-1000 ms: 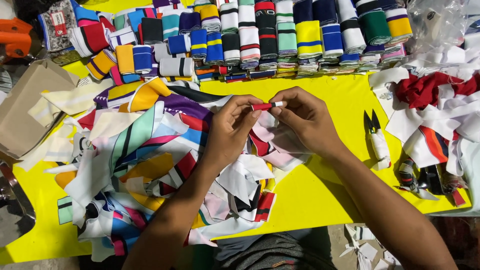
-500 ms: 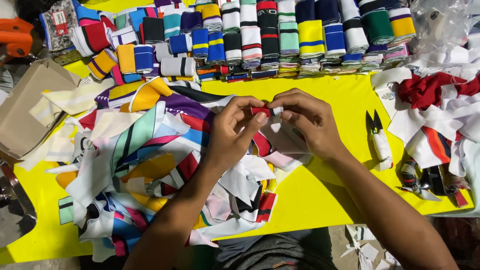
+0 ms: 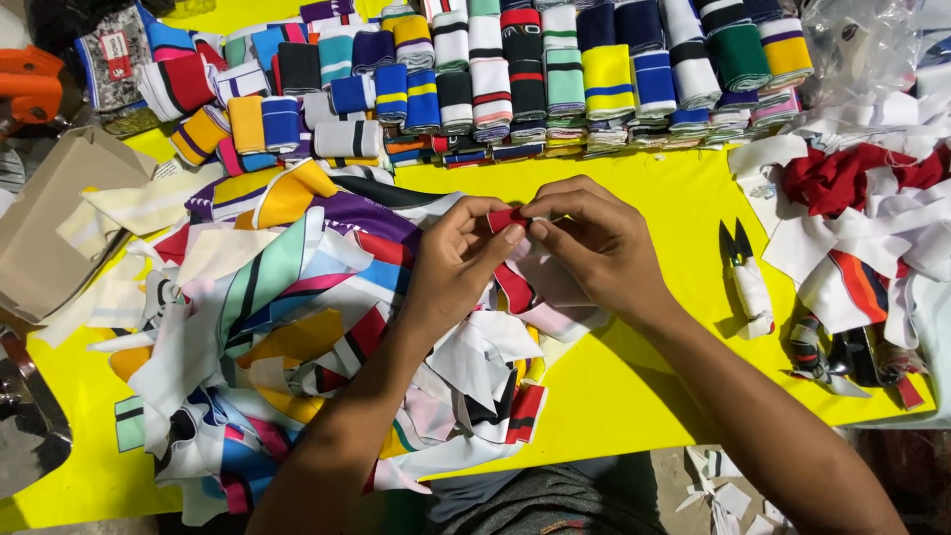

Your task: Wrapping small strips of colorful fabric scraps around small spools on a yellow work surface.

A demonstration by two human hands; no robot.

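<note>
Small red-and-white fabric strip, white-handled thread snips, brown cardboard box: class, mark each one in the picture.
small red-and-white fabric strip (image 3: 507, 219), head view, red end pinched between both hands
white-handled thread snips (image 3: 750, 284), head view, middle of the white handle
brown cardboard box (image 3: 54, 218), head view, bare top face

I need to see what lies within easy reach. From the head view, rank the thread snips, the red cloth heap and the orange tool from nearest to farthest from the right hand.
From the right hand:
1. Thread snips, just to its right on the yellow table.
2. Red cloth heap, farther right, toward the back.
3. Orange tool, far-left back corner, well beyond the left hand.
</note>
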